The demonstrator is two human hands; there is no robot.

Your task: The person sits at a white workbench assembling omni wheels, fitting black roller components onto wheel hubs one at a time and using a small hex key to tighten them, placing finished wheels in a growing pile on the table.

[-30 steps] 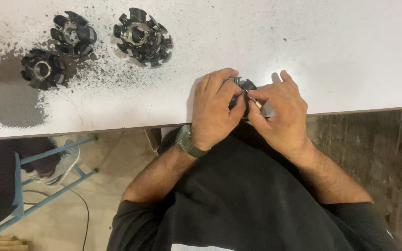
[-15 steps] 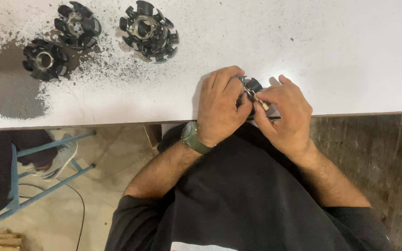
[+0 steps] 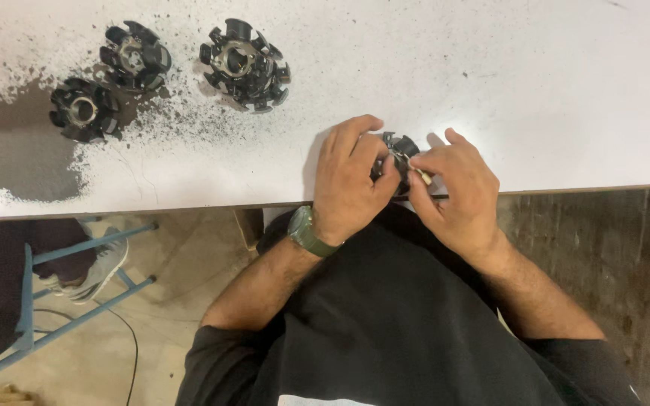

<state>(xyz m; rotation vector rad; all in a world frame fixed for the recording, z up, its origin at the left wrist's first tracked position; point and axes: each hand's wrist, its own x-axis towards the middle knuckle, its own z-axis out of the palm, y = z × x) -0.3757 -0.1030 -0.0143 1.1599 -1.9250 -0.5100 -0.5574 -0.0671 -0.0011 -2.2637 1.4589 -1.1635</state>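
Seen from above, a person in a black shirt works at the near edge of a white table (image 3: 551,90). The left hand (image 3: 351,184), with a green watch (image 3: 308,231) on its wrist, is closed around a small black finned part (image 3: 400,146), pinning it at the table edge. The right hand (image 3: 457,192) is pinched on a thin metal tool (image 3: 420,177) touching that part. Three similar black finned parts (image 3: 244,64) lie well apart at the far left, amid dark speckled dust. Compared with a moment ago, both hands keep the same grip; only the view has shifted slightly.
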